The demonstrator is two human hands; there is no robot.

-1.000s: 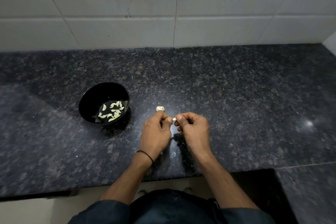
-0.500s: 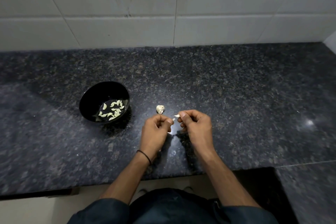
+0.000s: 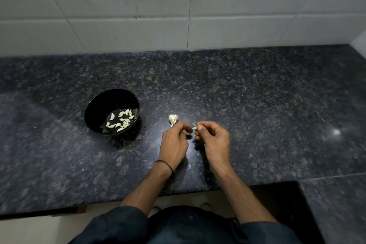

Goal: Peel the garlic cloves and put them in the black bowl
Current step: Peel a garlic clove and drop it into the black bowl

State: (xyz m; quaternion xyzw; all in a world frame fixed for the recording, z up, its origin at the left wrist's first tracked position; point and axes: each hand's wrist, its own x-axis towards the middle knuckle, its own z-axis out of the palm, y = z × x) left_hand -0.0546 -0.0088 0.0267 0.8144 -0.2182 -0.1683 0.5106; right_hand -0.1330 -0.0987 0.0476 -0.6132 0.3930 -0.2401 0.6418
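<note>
A person stands at a dark speckled tabletop (image 3: 257,105), 2 bare hands working just right of a black bowl (image 3: 107,101). The bowl holds a scatter of pale peeled cloves (image 3: 120,120). Between the bowl and the hands, nearer the hands, lies a small garlic remnant (image 3: 173,119) with a papery tail.

The right hand (image 3: 215,140), farther from the bowl, pinches 1 clove (image 3: 194,128) at its fingertips, a flake of skin sticking up from it. The left hand (image 3: 174,142), nearer the bowl, has its fingers curled in close beside the clove; whether they grip a scrap of skin I cannot tell.

The step looks like stripping skin from this clove. To do it well, I would keep the right pinch firm but low on the clove, catch the loose flake with a left thumbnail, and pull along the clove's length. Check for clinging film before carrying it left to the bowl.
</note>
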